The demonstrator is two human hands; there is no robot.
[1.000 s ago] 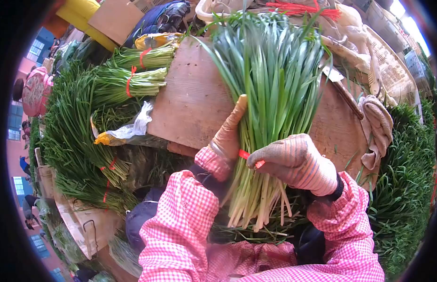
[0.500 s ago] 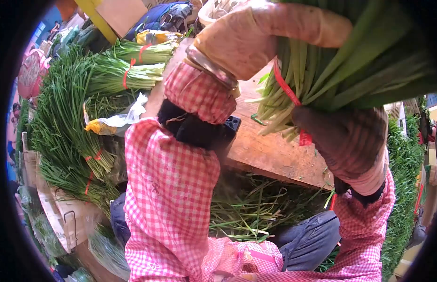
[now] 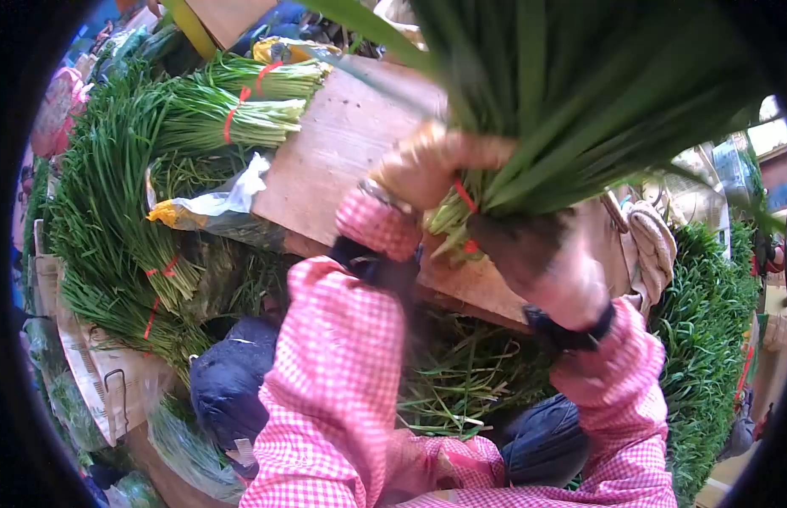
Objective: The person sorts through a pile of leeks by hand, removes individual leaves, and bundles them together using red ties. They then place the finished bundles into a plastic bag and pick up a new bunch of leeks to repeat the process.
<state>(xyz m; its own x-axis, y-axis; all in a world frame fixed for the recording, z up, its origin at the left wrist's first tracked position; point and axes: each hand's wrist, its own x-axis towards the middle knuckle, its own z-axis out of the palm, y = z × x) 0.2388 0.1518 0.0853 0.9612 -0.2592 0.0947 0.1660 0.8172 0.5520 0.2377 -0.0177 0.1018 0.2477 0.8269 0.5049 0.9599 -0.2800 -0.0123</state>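
Between my hands is a bunch of garlic chives (image 3: 571, 110), its long green leaves fanning up and away to the right, partly blurred. A red tie (image 3: 465, 196) circles it near the pale cut ends, which point down and left above the board. My left hand (image 3: 440, 161), in a tan glove, is closed round the bunch from the left, just above the tie. My right hand (image 3: 529, 254), in a dark glove and smeared by motion, grips the bunch from below, close to the tie. Its fingertips are partly hidden by the leaves.
A wooden board (image 3: 334, 127) lies under the hands. Several tied chive bunches (image 3: 250, 118) are stacked at left, beside a white and yellow plastic bag (image 3: 216, 206). Loose leaves (image 3: 461, 377) lie below the board. More greens (image 3: 707, 339) and a cloth glove (image 3: 652, 245) are at right.
Both hands have brought the chive bunch lower and to the left in view, and its leaves now point more upward. My left hand has come down from the top of the view.
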